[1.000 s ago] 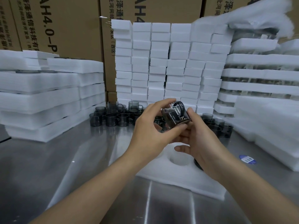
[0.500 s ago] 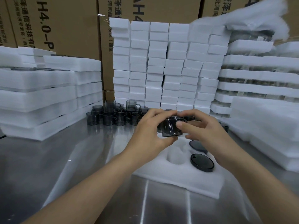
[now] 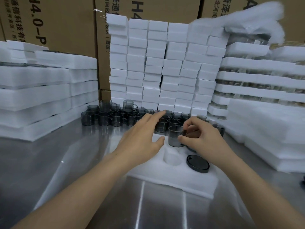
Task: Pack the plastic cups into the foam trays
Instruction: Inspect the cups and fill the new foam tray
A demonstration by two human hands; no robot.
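A white foam tray (image 3: 173, 179) lies on the steel table in front of me. My right hand (image 3: 201, 138) pinches a smoky grey plastic cup (image 3: 175, 136) by its handle, upright over the tray's far part. My left hand (image 3: 145, 138) reaches forward with straight fingers toward the cluster of grey cups (image 3: 115, 118) behind the tray and holds nothing. One round hole (image 3: 172, 156) in the tray stands empty. A dark round lid (image 3: 197, 165) sits in the tray to the right of that hole.
Stacks of white foam trays (image 3: 41, 96) rise at the left. A wall of small foam blocks (image 3: 161, 63) stands at the back. Packed foam layers (image 3: 264, 90) stand at the right, cardboard boxes (image 3: 49, 22) behind. The steel table (image 3: 57, 162) shows bare at left.
The cup has come down from both hands to just over the tray. My left hand has let go of it and moved forward toward the loose cups. My right hand alone keeps it.
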